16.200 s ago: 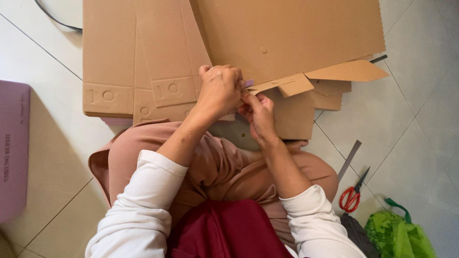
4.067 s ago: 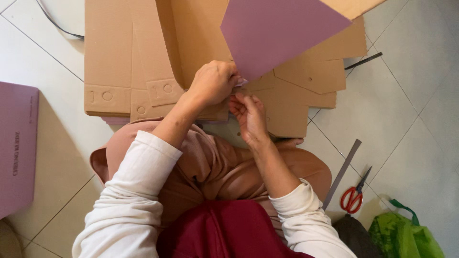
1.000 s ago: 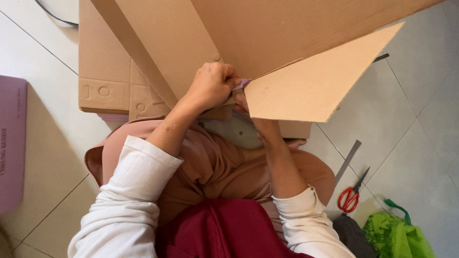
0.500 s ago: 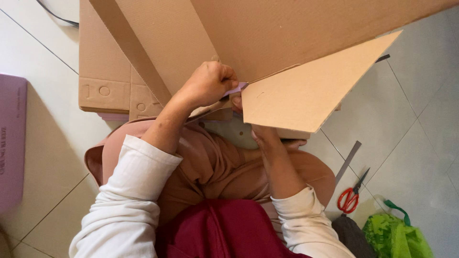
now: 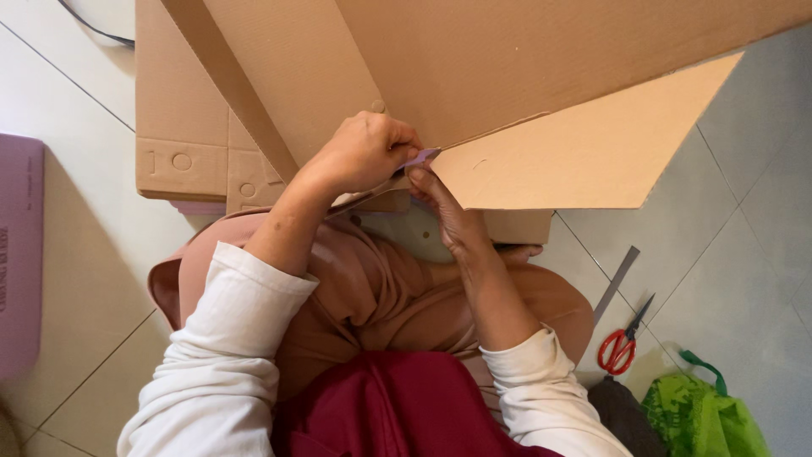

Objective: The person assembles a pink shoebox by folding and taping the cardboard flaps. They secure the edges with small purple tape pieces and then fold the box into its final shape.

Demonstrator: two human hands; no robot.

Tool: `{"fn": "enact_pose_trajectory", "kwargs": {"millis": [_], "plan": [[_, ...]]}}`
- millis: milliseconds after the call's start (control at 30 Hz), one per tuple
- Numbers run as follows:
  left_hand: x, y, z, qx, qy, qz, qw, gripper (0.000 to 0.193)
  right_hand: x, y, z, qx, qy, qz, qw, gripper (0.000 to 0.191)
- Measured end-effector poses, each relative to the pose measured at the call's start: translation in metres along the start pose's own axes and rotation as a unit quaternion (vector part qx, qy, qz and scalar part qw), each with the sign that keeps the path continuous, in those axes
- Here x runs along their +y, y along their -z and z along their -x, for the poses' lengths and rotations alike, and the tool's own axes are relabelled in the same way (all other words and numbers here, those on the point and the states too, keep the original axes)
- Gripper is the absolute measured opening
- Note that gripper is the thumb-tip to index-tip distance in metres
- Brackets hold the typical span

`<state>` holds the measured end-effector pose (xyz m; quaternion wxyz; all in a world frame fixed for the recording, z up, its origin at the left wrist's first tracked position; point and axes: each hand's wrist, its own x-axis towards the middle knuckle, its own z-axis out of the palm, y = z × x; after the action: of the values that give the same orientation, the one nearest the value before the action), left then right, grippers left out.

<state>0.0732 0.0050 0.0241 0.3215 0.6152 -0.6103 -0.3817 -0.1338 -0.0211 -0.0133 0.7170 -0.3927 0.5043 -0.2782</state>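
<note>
Cardboard flap (image 5: 584, 144) held over the lap, its lilac-edged corner pinched in the curled left hand (image 5: 359, 152); right hand (image 5: 452, 216) grips beneath. Red scissors (image 5: 623, 338) and green bag (image 5: 702, 419) lie on floor tiles (image 5: 744, 254).

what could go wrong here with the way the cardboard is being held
1. The big cardboard sheet is raised over the lap and gripped only at one corner by the left hand and right hand; it may sag or crease.
2. The small purple piece pinched at the cardboard edge is barely visible and could slip or tear.
3. The red-handled scissors and metal ruler lie close to the knee; a shifted leg might hit them.
</note>
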Motion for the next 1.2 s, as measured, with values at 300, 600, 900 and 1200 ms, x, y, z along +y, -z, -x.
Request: {"fn": "enact_pose_trajectory", "kwargs": {"millis": [300, 600, 900, 1200], "plan": [[0.000, -0.006, 0.001, 0.027, 0.024, 0.015, 0.999, 0.014, -0.003, 0.004, -0.010, -0.042, -0.014, -0.031, 0.999, 0.031], [0.001, -0.003, 0.003, 0.004, -0.025, -0.031, 0.999, 0.018, -0.002, 0.004, -0.004, -0.024, 0.054, 0.004, 0.998, 0.026], [0.006, -0.004, 0.005, 0.012, -0.006, -0.040, 0.999, 0.020, -0.008, -0.006, 0.003, -0.025, 0.063, 0.015, 0.998, 0.025], [0.007, -0.013, 0.001, 0.096, 0.073, 0.076, 0.990, 0.018, 0.005, 0.007, -0.013, 0.002, 0.016, -0.069, 0.997, 0.033]]}}
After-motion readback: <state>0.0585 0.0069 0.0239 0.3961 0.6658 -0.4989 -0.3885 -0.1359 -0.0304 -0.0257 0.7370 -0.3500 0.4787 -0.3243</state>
